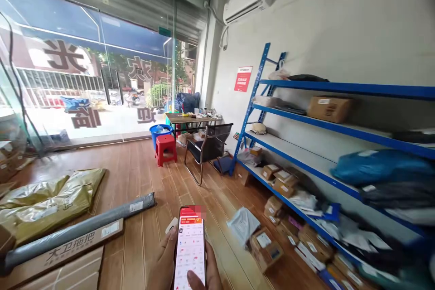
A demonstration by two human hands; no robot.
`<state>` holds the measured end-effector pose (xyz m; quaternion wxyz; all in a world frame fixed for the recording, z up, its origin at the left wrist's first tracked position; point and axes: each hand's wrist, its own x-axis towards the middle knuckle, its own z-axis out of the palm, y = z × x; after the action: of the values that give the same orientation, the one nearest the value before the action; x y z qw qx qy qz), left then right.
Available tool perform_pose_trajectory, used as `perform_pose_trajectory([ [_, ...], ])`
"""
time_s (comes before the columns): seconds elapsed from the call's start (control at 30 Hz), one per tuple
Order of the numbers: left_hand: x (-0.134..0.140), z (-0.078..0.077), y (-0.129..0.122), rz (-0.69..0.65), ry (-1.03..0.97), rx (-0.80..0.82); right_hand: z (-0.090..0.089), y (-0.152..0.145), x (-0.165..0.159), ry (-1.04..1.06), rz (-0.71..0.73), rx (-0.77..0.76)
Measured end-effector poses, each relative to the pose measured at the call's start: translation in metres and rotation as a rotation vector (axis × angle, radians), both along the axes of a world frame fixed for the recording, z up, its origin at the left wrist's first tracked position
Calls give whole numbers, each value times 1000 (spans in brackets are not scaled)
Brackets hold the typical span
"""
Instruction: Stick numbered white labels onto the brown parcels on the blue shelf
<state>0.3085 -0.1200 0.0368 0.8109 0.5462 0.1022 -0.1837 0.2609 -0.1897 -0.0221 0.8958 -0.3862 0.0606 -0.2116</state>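
A smartphone [190, 253] is held upright at the bottom middle of the head view, its lit screen showing a red banner and rows of small icons. My left hand [164, 256] wraps the phone's left edge. Beside its fingertips a small whitish piece [171, 225] sticks out, and I cannot make out what it is. Along the right edge my right hand [212, 268] grips the phone, and a thumb lies over the lower screen. The lower parts of both hands run out of the frame.
A blue shelf rack [306, 127] with parcels stands right. Beside it on the floor lie a white bag [243, 225] and a carton [265, 248]. Left are a long grey roll [91, 224] and yellow packages [64, 199]. Farther off stand a red stool [165, 148], a chair [207, 149] and a desk [190, 119].
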Motion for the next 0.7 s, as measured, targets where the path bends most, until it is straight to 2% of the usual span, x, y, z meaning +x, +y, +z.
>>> perform_pose_trajectory([
  [0.17,101,17,-8,298,-12,97,-11,-25,123,194,5,-174],
  [0.23,142,22,-9,344,17,55,-15,-26,171,223,32,-208],
  [0.33,214,26,-10,379,64,-61,-10,-25,246,209,107,-132],
  [0.43,292,30,-12,385,31,-115,3,-28,323,226,174,-62],
  [0.53,369,35,-16,305,14,-155,19,-33,394,217,188,-53],
  [0.7,479,42,-32,179,19,-153,35,-48,494,294,54,16],
])
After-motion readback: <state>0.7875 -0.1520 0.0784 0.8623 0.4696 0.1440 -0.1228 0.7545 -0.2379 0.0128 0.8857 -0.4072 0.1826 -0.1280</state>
